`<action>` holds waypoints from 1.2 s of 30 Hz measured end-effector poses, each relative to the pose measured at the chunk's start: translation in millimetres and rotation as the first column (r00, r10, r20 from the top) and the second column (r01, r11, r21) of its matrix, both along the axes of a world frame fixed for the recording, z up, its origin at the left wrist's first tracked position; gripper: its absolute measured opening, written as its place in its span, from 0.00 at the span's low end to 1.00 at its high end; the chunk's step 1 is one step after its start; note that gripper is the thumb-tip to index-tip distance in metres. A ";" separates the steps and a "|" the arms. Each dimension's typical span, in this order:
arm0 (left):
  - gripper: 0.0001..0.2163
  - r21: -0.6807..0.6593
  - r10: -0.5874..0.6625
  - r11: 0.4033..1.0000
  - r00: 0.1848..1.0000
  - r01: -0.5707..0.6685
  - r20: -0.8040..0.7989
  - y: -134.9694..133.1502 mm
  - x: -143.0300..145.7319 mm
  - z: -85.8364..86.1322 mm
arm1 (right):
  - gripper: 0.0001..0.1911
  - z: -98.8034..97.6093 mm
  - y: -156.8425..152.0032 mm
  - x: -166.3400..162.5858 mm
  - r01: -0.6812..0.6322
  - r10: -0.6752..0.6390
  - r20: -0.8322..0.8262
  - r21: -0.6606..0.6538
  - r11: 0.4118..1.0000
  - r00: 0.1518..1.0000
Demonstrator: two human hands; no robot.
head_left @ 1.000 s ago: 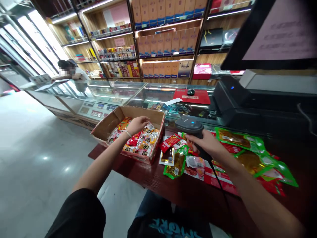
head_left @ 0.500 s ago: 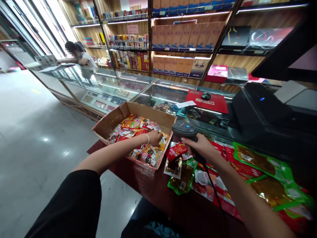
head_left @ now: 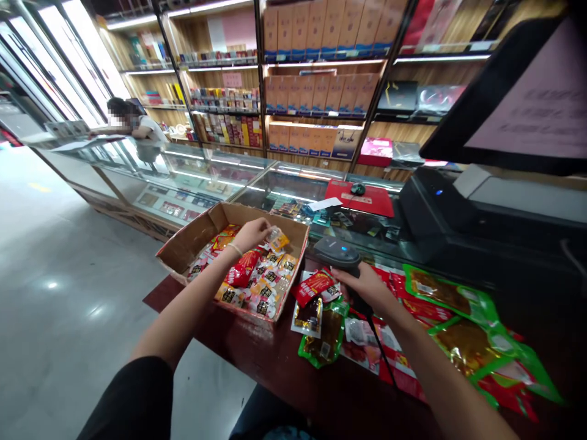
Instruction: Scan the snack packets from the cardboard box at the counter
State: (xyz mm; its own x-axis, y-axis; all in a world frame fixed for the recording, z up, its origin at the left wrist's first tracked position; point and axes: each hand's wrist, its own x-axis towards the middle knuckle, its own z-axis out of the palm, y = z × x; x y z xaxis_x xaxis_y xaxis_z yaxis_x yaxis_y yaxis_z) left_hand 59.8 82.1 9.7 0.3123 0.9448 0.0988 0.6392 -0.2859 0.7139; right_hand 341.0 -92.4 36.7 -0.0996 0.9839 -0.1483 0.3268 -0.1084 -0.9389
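Observation:
My left hand (head_left: 254, 236) is closed, pinching a small orange-and-clear snack packet (head_left: 278, 240) just above the contents of an open cardboard box (head_left: 288, 227). Several small white, yellow and red snack packets (head_left: 269, 276) lie in that box, with a larger red packet (head_left: 243, 269) below my wrist. In my right hand (head_left: 365, 286), fingers wrapped round its handle, is a black barcode scanner (head_left: 337, 252) with a blue light on top. Beneath the scanner lie a red packet (head_left: 315, 287), a dark packet with a silver edge (head_left: 307, 316) and a green-edged pouch (head_left: 324, 342).
More green-edged pouches (head_left: 463, 345) and red packets spread along the dark red counter (head_left: 257, 342) to the right. Behind stand a black register with a screen (head_left: 527, 104), a red mat (head_left: 376, 201) with a mouse (head_left: 358, 189), and glass display cases. A person (head_left: 147, 131) leans on the far counter.
My left hand has moved up and left inside the box and now lifts a small packet. My right hand still holds the scanner. The camera view has shifted.

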 end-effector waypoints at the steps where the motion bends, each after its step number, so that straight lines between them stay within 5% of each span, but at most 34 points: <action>1: 0.06 -0.074 0.063 0.996 0.985 -0.052 0.159 -3.9 -0.7 9.7 | 0.22 -0.2 -4.5 3.1 0.002 -0.002 0.004 0.012 1.000 1.000; 5: 0.09 -0.366 0.192 0.927 0.736 0.081 0.649 -31.4 16.7 34.8 | 0.24 -3.5 -18.9 12.9 0.041 -0.041 -0.010 0.038 0.998 0.999; 9: 0.12 -0.369 0.155 0.890 0.587 0.266 0.795 -58.6 51.9 42.3 | 0.22 -6.7 -30.4 20.0 0.131 -0.128 -0.037 0.091 0.987 0.991; 15: 0.13 -0.345 0.123 0.892 0.578 0.292 0.807 -70.5 91.3 32.6 | 0.20 -10.8 -47.2 34.1 0.238 -0.232 -0.080 0.071 0.969 0.969; 24: 0.17 -0.326 0.090 0.917 0.679 0.228 0.728 -74.7 100.6 24.8 | 0.18 -13.1 -55.1 35.7 0.170 -0.166 -0.075 0.043 0.985 0.983; 28: 0.15 -0.243 -0.007 0.953 0.814 0.182 0.580 -73.9 99.8 21.0 | 0.17 -11.0 -56.7 40.3 0.207 -0.205 -0.057 0.031 0.978 0.977; 31: 0.11 -0.021 -0.162 0.985 0.969 0.169 0.188 -75.4 100.9 18.0 | 0.18 -9.8 -59.3 47.6 0.240 -0.239 -0.073 0.004 0.971 0.968; 34: 0.12 0.163 -0.217 0.951 0.943 0.263 -0.254 -80.5 108.6 14.8 | 0.18 -11.1 -63.0 55.4 0.268 -0.267 -0.114 -0.003 0.963 0.957; 36: 0.13 0.164 -0.251 0.928 0.885 0.336 -0.392 -84.4 116.5 12.2 | 0.17 -12.7 -65.5 60.1 0.268 -0.265 -0.129 0.002 0.964 0.956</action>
